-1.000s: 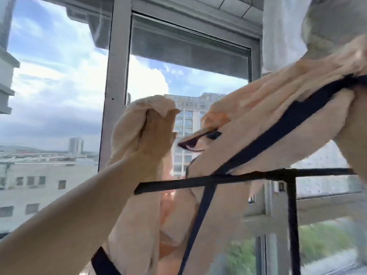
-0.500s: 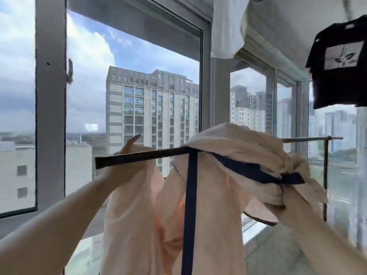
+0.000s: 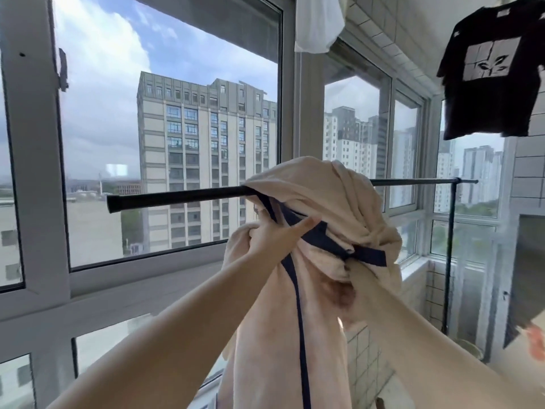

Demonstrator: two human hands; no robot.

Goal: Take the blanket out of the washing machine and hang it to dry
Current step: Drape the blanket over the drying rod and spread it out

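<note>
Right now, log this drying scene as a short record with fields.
setting: balcony with large windows
blanket: peach blanket with navy trim, bunched over the black drying rod
left hand: left hand grips a fold below the rod
right hand: right hand mostly buried in the cloth, seemingly gripping it
also hanging: black T-shirt upper right; white cloth at top
status: draped, not yet spread flat

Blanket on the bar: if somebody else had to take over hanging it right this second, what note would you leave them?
Left hand: grips a fold of the blanket just under the black rail.
Right hand: mostly buried in the bunched cloth; it seems to hold it.
Done: blanket is out and draped over the rail, navy trim hanging down.
Left: it sits in a twisted clump near the rail's middle; spread it flat along the bare rail, then let go.
</note>
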